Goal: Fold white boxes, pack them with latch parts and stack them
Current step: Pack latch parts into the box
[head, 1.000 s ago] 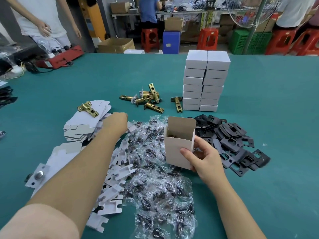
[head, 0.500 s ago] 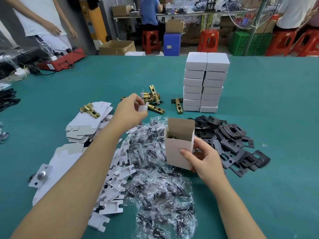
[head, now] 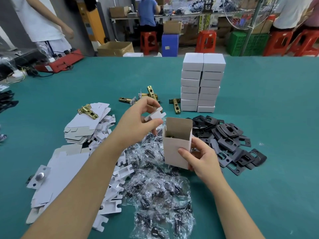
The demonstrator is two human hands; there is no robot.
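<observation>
- Right hand (head: 201,156) grips the open white box (head: 177,144) upright over crinkly screw bags (head: 160,195); brass shows inside
- Left hand (head: 138,123) pinches a notched white card insert (head: 155,115) at the box mouth; best slid in squarely
- Matte black plates (head: 229,140) lie beside
- Beyond, brass latches (head: 150,95) and stacked boxes (head: 202,83) on the green worktop (head: 276,118)

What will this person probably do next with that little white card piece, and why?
Probably lower the white card insert, pinched in the left hand, into the open box. The right hand holds that box upright, its top flap is up, a brass part shows inside, and the insert hangs just beside the opening.
</observation>
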